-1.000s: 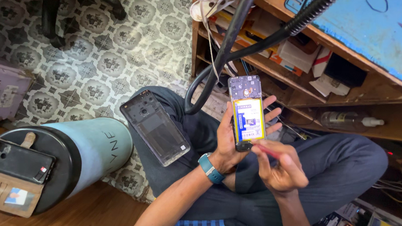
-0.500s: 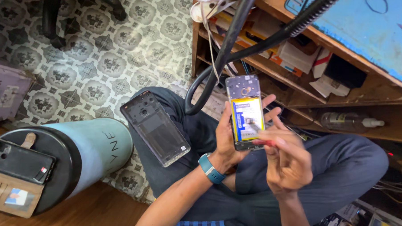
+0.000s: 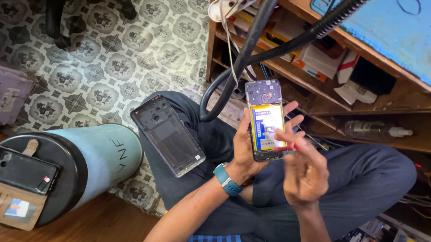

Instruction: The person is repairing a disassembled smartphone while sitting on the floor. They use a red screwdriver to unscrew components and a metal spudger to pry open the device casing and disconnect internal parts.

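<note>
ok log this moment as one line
left hand: holds opened phone upright, battery showing | right hand: at phone's lower edge | back cover: on knee

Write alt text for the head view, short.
A seated person's left hand holds an opened phone with its yellow battery exposed, while the right hand works at its lower edge. The phone's removed back cover rests on the person's knee, beside a teal cylinder with a black phone on its end.
</note>
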